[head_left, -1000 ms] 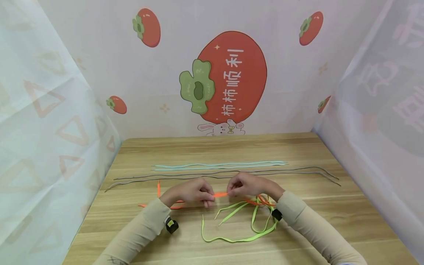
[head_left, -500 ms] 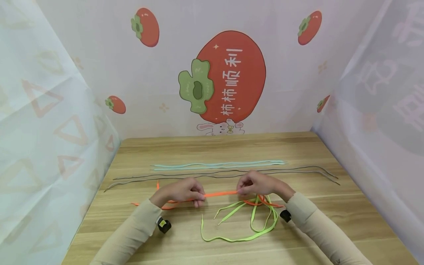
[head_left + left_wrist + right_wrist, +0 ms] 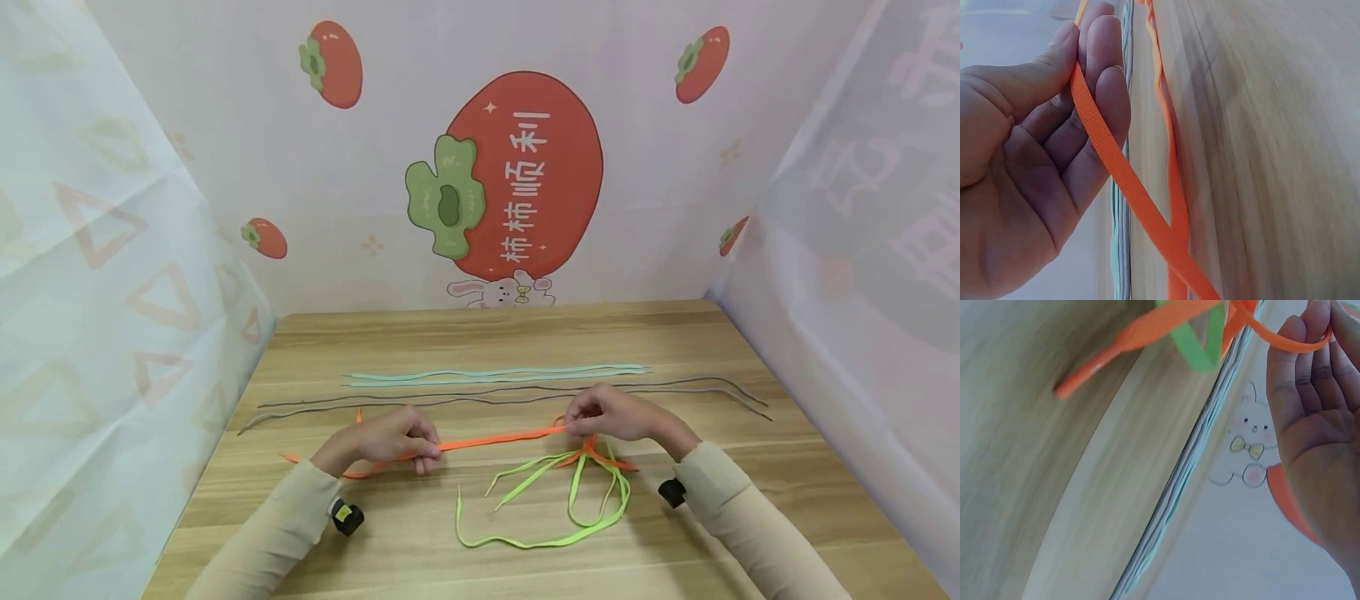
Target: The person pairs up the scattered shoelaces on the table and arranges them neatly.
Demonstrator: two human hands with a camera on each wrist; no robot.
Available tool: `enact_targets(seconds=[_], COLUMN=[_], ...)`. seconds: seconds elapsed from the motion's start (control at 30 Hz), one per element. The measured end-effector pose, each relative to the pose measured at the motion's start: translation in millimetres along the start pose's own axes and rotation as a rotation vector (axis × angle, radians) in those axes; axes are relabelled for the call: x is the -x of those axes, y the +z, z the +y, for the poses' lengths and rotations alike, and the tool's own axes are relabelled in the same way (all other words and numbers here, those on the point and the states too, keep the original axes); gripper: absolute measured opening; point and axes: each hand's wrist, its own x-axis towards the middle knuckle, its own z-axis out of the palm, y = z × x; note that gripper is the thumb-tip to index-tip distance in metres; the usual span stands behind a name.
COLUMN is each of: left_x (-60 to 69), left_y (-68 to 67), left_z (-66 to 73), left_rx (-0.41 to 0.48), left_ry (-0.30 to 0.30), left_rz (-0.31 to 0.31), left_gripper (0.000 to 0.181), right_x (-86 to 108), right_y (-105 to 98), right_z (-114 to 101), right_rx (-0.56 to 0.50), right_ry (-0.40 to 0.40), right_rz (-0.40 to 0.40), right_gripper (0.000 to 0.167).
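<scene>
A flat orange shoelace (image 3: 498, 438) stretches nearly straight between the two hands, above the wooden table. My left hand (image 3: 393, 437) pinches it between thumb and fingertips; in the left wrist view the lace (image 3: 1125, 178) runs down past the palm and crosses another orange strand (image 3: 1174, 162). My right hand (image 3: 618, 414) pinches the other end of the stretch, where a small loop hangs in the right wrist view. Below the right hand, orange strands tangle with a yellow-green shoelace (image 3: 525, 545). An orange tipped end (image 3: 1088, 372) sticks out there.
Behind the hands lie two light blue shoelaces (image 3: 450, 377) and two grey shoelaces (image 3: 690, 385), laid out side by side across the wooden table (image 3: 480, 333). A printed cloth (image 3: 645, 167) hangs at the back, with white sheets on both sides.
The hands have moved apart, left hand to the left and right hand to the right. The orange stretch between them has grown longer. The yellow-green lace stays in place.
</scene>
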Motion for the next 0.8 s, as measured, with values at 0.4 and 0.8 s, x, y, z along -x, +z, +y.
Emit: enact_targets(seconds=[0.4,0.8], left_x=[25.2,37.6], left_y=[-10.1,-14.8], left_z=[-4.6,-7.7], left_rx=[-0.019,-0.007], left_ry=[-0.046,-0.053], left_rz=[0.027,0.035], left_gripper=[0.022,0.024], right_x=[24.7,49.8], right_y=[-11,-24], right_z=[17,30], right_rx=[0.025,0.003], right_ry=[0.034,0.036], right_rz=[0.071,0.114], right_gripper=[0.019,0.016])
